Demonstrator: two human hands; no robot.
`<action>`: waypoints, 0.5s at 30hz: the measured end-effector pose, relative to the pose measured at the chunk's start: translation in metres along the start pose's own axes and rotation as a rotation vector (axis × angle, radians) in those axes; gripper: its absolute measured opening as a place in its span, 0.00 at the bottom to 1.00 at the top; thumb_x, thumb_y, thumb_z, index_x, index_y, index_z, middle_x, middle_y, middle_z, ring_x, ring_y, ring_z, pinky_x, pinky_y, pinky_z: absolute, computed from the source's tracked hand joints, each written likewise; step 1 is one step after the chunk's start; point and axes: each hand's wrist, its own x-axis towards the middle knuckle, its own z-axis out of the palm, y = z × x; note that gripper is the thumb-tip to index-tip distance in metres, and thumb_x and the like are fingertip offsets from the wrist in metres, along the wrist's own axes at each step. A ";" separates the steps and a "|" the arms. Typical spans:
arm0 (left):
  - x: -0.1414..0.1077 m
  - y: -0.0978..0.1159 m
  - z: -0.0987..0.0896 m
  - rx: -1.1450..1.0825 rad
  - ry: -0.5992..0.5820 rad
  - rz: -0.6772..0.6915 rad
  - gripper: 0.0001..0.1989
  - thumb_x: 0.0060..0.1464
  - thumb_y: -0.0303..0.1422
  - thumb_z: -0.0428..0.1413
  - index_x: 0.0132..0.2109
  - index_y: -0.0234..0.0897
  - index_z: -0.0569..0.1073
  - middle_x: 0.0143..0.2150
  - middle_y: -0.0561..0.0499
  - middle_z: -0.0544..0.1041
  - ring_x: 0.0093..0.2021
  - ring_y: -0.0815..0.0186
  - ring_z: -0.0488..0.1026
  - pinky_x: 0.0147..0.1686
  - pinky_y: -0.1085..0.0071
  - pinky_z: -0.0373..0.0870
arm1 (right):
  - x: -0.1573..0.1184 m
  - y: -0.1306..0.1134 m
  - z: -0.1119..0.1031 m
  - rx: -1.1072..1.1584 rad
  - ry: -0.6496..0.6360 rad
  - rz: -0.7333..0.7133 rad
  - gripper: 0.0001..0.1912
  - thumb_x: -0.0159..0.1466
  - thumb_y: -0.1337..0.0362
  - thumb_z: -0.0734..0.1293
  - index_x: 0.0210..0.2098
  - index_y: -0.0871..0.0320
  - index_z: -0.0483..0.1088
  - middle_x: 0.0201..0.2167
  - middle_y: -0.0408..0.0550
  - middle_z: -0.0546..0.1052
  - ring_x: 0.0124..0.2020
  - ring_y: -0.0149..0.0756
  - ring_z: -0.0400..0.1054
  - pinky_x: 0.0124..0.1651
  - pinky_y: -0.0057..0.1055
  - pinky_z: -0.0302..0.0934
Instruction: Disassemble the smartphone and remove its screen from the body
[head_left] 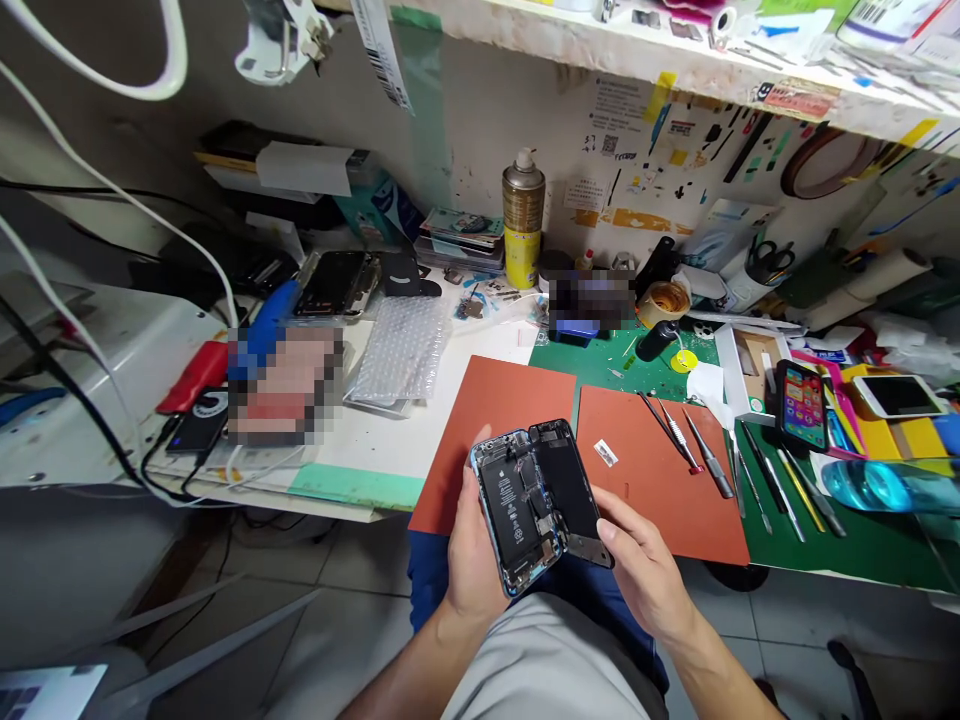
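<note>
An opened phone is held above my lap at the front edge of the orange mats. Its blue-framed body (pixel 512 510), with a black battery and exposed parts, lies in my left hand (pixel 474 550), fingers wrapped along the left side. The phone's screen half (pixel 570 485) is folded out to the right, inner side up, next to the body. My right hand (pixel 641 560) grips that half at its lower right edge between thumb and fingers. A small white label (pixel 605 453) lies on the right orange mat (pixel 637 510), beyond the phone.
Tweezers (pixel 679 438) and several thin tools lie to the right. Farther right are a lit phone (pixel 802 405), a white phone (pixel 900 396) and a blue bottle (pixel 885 486). Bubble wrap (pixel 399 345) is at the left, a spray can (pixel 523 220) behind. A shelf (pixel 600 65) overhangs the bench.
</note>
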 end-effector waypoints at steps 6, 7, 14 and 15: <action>0.000 0.001 0.003 0.014 0.018 0.016 0.30 0.70 0.52 0.56 0.75 0.60 0.63 0.60 0.49 0.84 0.50 0.57 0.85 0.62 0.51 0.76 | -0.002 -0.002 0.002 -0.017 -0.003 -0.010 0.22 0.77 0.50 0.66 0.67 0.46 0.74 0.69 0.48 0.75 0.71 0.49 0.68 0.72 0.48 0.64; 0.000 0.001 0.003 0.006 0.018 0.013 0.30 0.71 0.52 0.56 0.75 0.60 0.64 0.60 0.50 0.84 0.50 0.57 0.85 0.62 0.51 0.76 | -0.002 -0.003 0.002 -0.020 0.001 -0.007 0.22 0.77 0.50 0.66 0.67 0.46 0.74 0.69 0.48 0.75 0.71 0.49 0.68 0.72 0.49 0.64; -0.001 0.000 0.003 0.001 0.015 -0.006 0.32 0.70 0.52 0.56 0.76 0.62 0.61 0.63 0.51 0.82 0.53 0.54 0.85 0.63 0.50 0.76 | -0.004 -0.003 0.003 -0.054 0.035 0.013 0.25 0.75 0.47 0.67 0.67 0.47 0.74 0.68 0.50 0.77 0.72 0.52 0.68 0.73 0.54 0.65; -0.001 0.000 0.003 0.004 0.022 -0.003 0.32 0.70 0.52 0.56 0.76 0.62 0.61 0.63 0.51 0.82 0.53 0.54 0.85 0.63 0.51 0.76 | -0.005 -0.003 0.004 -0.057 0.032 0.011 0.25 0.75 0.47 0.67 0.68 0.46 0.74 0.68 0.50 0.76 0.72 0.52 0.68 0.72 0.54 0.65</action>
